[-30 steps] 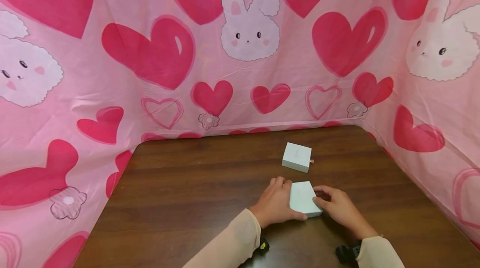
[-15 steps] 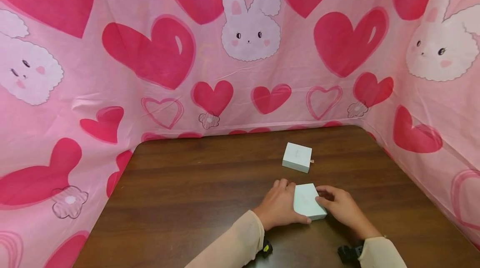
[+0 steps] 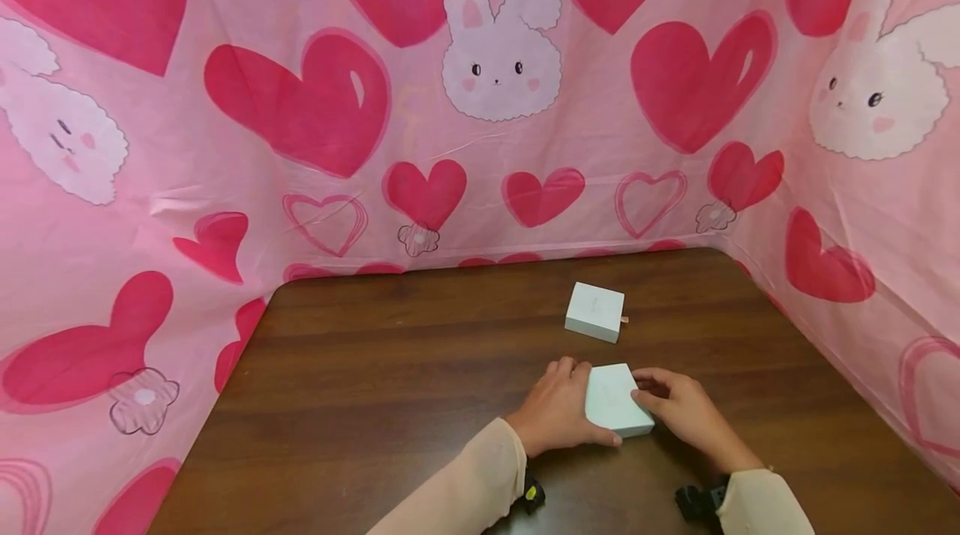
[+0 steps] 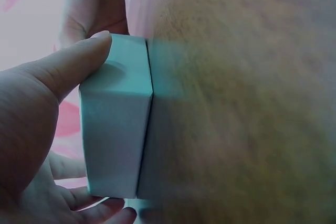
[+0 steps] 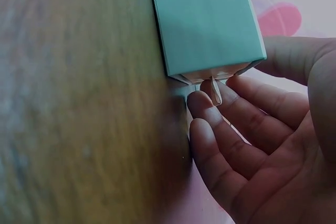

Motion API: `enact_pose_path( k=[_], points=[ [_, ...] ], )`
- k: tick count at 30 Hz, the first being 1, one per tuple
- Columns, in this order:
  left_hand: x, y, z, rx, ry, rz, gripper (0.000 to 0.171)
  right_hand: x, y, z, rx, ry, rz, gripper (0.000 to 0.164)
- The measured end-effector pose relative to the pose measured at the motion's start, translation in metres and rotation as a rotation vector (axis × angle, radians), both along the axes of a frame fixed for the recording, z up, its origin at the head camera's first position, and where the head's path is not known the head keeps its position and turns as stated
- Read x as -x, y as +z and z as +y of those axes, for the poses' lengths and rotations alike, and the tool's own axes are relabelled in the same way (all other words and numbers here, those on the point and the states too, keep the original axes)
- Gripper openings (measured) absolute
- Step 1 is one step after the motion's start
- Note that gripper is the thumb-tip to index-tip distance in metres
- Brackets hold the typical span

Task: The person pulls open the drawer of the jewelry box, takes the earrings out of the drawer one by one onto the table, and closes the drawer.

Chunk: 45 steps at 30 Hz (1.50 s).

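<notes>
A pale mint-white square drawer box (image 3: 617, 398) lies flat on the wooden table (image 3: 390, 377). My left hand (image 3: 557, 408) grips its left side, thumb along the near face and fingers at the far one; the left wrist view shows that thumb (image 4: 86, 56) on the box wall. At the box's right end is my right hand (image 3: 681, 412), its thumb at the top edge. In the right wrist view its loosely bent fingers (image 5: 252, 119) lie close by a small ribbon pull tab (image 5: 216, 93), which hangs from the end of the box.
A second white box (image 3: 594, 312) of similar shape sits farther back on the table, with a small pinkish tab (image 3: 624, 320) at its right side. Pink cloth (image 3: 480, 143) with hearts and rabbits hangs around the table's back and sides.
Over the first half second, both hands and the held box shifted slightly right and toward me. Since then they have stayed nearly still. The far box has not moved.
</notes>
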<state>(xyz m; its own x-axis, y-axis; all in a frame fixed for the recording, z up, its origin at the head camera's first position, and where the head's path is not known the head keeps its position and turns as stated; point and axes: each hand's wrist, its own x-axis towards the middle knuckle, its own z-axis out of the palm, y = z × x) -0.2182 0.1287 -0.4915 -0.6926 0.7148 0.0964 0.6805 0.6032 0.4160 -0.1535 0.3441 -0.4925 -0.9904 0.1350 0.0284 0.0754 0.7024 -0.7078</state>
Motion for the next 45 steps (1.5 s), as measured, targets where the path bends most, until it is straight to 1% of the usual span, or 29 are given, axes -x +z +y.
enact_pose_path(
  k=[3,6,9,13,15,18,22,28,31,34,36,39,42,45],
  points=[
    [0.002,-0.003,-0.003,-0.015,-0.01,-0.035,0.107,0.001,0.001,0.001,0.0,0.005,-0.007,0.035],
    [0.005,-0.006,-0.006,-0.034,-0.004,-0.076,0.112,0.002,0.002,0.002,-0.001,0.01,-0.016,0.037],
    [0.006,-0.006,-0.009,-0.062,0.019,-0.15,0.117,0.002,0.002,0.004,0.006,0.019,-0.013,0.039],
    [0.009,-0.004,-0.015,-0.099,0.044,-0.261,0.117,0.002,0.0,0.01,0.048,0.038,0.008,0.042],
    [0.01,-0.004,-0.018,-0.119,0.039,-0.289,0.115,0.002,-0.001,0.014,0.083,0.045,0.021,0.042],
    [0.012,-0.005,-0.021,-0.141,0.018,-0.295,0.113,0.002,-0.002,0.019,0.156,0.048,0.031,0.039],
    [0.012,-0.009,-0.024,-0.179,0.009,-0.299,0.112,0.002,-0.003,0.024,0.204,0.043,0.019,0.036],
    [0.012,-0.012,-0.025,-0.204,0.032,-0.32,0.112,0.001,-0.003,0.024,0.198,0.02,-0.023,0.034],
    [0.009,-0.015,-0.023,-0.203,0.053,-0.309,0.111,0.001,-0.005,0.024,0.188,0.027,-0.015,0.032],
    [0.006,-0.02,-0.022,-0.206,0.069,-0.279,0.11,0.0,-0.009,0.025,0.18,0.033,0.0,0.031],
    [0.003,-0.023,-0.021,-0.202,0.074,-0.263,0.11,-0.001,-0.012,0.025,0.187,0.026,-0.006,0.03],
    [0.001,-0.025,-0.022,-0.198,0.077,-0.258,0.108,-0.003,-0.017,0.025,0.217,0.027,-0.013,0.03],
    [0.001,-0.027,-0.024,-0.197,0.08,-0.265,0.107,-0.002,-0.021,0.024,0.249,0.033,-0.012,0.03],
    [0.001,-0.027,-0.025,-0.201,0.082,-0.272,0.107,-0.001,-0.023,0.022,0.249,0.031,0.002,0.028]
  ],
)
